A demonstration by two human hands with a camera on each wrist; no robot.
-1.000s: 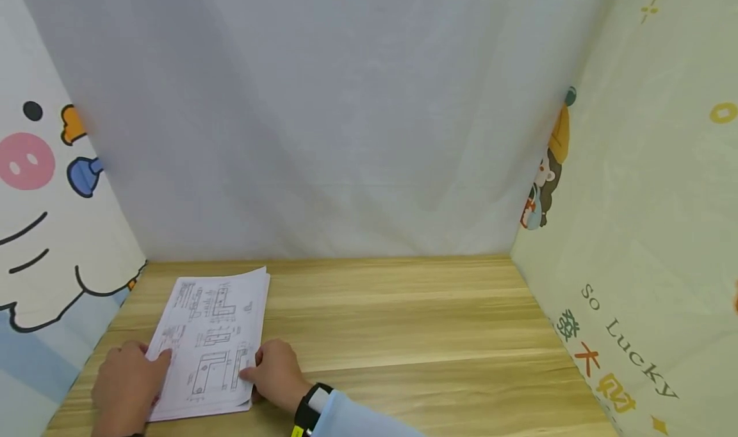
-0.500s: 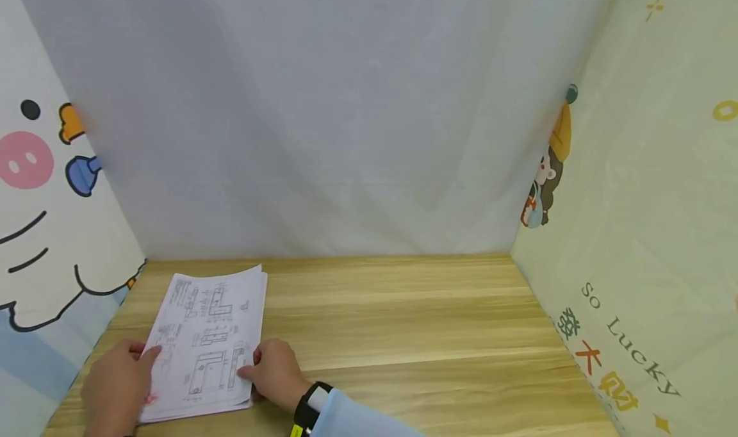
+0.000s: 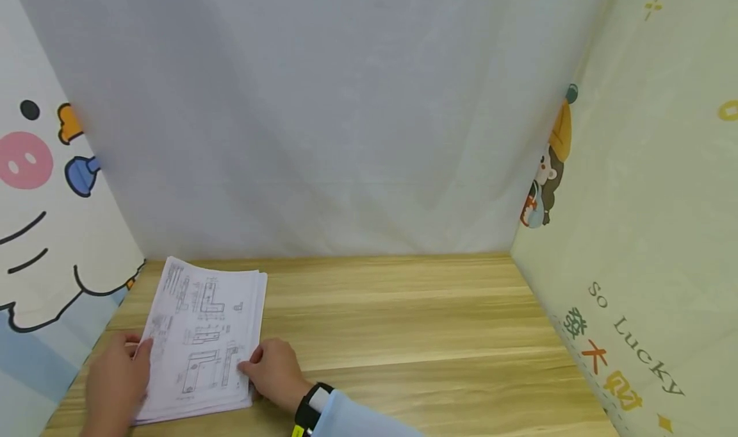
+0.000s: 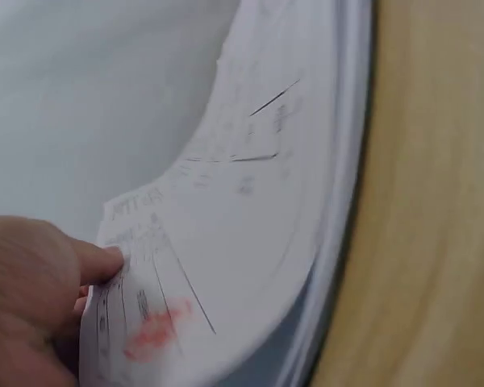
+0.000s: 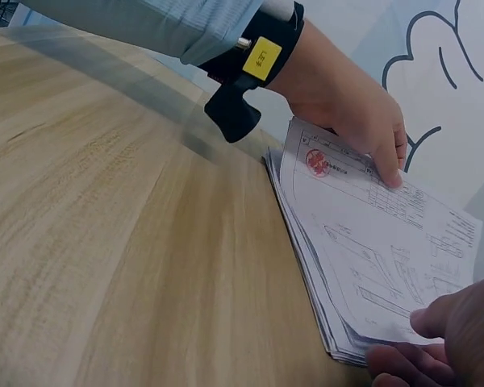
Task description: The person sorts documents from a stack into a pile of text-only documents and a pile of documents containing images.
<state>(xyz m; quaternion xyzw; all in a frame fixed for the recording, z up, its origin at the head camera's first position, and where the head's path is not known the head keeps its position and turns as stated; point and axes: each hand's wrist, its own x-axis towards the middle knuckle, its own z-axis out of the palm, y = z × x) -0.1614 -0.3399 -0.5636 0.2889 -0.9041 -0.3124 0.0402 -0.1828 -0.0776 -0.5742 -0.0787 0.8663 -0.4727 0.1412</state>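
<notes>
A stack of white papers (image 3: 256, 334) printed with line drawings lies at the left of the table. My left hand (image 3: 118, 379) pinches the left edge of the top sheet (image 4: 242, 201), thumb on the printed face. In the left wrist view that sheet bows up from the papers beneath, and a red stamp (image 4: 157, 332) shows near the thumb. At the stack's right edge is my right hand (image 3: 279, 373), its thumb on top and its fingers curled under the edge. The right wrist view shows both hands at opposite sides of the stack.
The wood-grain table (image 3: 415, 341) extends to the right of the papers. A pale grey cloth (image 3: 346, 116) hangs behind it. Printed cloth panels stand at the left (image 3: 52, 245) and right (image 3: 651, 200) sides.
The left hand has shifted slightly left, drawing the top sheet left so more of the sheets below show at the right. The sheet's far left corner has risen. The right hand stays nearly still.
</notes>
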